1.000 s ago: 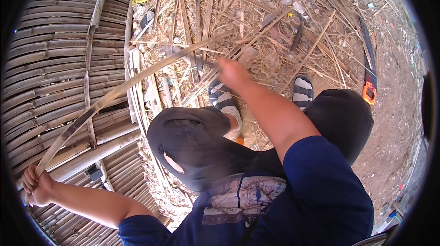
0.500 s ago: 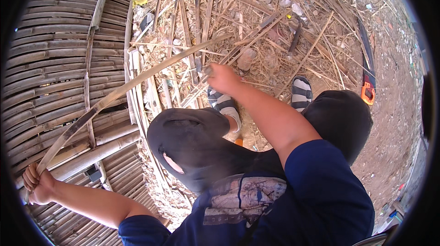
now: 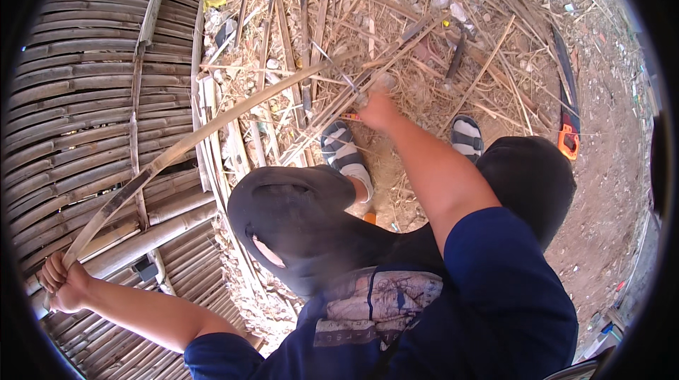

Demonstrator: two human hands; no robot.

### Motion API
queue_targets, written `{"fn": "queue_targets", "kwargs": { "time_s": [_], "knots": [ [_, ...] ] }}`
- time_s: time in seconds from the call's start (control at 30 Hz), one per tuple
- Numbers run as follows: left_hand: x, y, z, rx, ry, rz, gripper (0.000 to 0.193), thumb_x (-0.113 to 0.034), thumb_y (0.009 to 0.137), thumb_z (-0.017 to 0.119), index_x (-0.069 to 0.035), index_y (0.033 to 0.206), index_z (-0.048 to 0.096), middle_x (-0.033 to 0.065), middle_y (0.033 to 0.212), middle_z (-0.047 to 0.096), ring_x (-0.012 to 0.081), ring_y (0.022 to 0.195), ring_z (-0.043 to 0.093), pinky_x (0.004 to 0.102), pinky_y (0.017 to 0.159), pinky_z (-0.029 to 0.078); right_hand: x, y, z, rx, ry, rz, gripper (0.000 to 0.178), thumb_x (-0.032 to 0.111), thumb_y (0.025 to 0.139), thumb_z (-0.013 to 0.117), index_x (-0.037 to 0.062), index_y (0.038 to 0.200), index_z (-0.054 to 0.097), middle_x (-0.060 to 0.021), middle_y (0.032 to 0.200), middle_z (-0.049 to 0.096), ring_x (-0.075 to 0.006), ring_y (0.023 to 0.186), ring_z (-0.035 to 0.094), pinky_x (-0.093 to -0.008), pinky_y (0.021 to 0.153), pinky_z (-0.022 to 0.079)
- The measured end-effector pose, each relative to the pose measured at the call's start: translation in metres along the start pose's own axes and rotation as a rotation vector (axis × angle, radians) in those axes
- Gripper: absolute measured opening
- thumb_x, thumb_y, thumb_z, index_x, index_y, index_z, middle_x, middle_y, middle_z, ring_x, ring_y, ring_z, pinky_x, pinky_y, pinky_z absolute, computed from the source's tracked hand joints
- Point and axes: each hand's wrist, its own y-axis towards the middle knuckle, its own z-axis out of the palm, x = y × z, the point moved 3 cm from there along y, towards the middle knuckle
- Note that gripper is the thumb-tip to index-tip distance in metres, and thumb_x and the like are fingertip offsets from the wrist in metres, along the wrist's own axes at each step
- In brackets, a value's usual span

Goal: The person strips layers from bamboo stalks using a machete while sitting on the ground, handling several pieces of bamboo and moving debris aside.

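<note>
My left hand [image 3: 65,283] is closed around the near end of a long bamboo strip [image 3: 187,143], out at the far left. From there the strip slants up and to the right over the littered ground. My right hand [image 3: 380,110] is closed on the handle of a knife, ahead of my left foot. The thin, bright knife blade [image 3: 335,66] points up and left, close to the strip's far end. Whether blade and strip touch, I cannot tell. My fingers mostly hide the handle.
A slatted bamboo wall [image 3: 78,111] runs along the left. Split bamboo pieces [image 3: 322,12], straw and stones lie ahead of my sandalled feet [image 3: 345,150]. To the right lies a handsaw [image 3: 568,143] with an orange handle, beside bare dirt [image 3: 601,189].
My right hand has moved right and slightly down, and the knife blade now shows clearly. The strip's far end has shifted a little left and down; my left hand keeps its grip.
</note>
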Motion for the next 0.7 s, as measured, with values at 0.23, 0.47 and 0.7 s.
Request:
{"fn": "queue_targets", "kwargs": {
  "time_s": [0.23,0.47,0.7],
  "knots": [
    [-0.002,-0.003,0.014,0.003,-0.004,0.018,0.076,-0.081,0.095,0.025,-0.015,0.059,0.037,-0.0041,0.05,0.031,0.0096,0.043,0.025,0.0271,0.046,0.021,0.072,-0.049,0.032,0.0,0.037,-0.468,0.029,0.016,0.082,0.071,0.0073,0.109,0.063,-0.0164,0.091,0.071,-0.0346,0.088,0.071,-0.0467,0.076,0.056],
    [-0.002,0.004,0.015,-0.059,0.051,0.042,0.077,-0.084,0.093,0.022,-0.017,0.057,0.035,-0.0048,0.05,0.031,0.0098,0.041,0.025,0.0264,0.046,0.021,0.059,-0.041,0.026,-0.025,-0.254,-0.469,0.022,0.015,0.088,0.068,0.0135,0.109,0.065,-0.0109,0.106,0.072,-0.0342,0.101,0.07,-0.0473,0.086,0.056],
    [0.0,-0.007,0.016,0.038,-0.023,-0.021,0.077,-0.084,0.093,0.022,-0.017,0.056,0.034,-0.0049,0.049,0.031,0.01,0.041,0.024,0.0274,0.046,0.02,-0.001,-0.011,-0.024,-0.091,-0.245,-0.013,0.036,0.012,0.081,0.069,-0.002,0.114,0.065,-0.0253,0.108,0.071,-0.0403,0.1,0.07,-0.0469,0.089,0.056]
  ]
}}
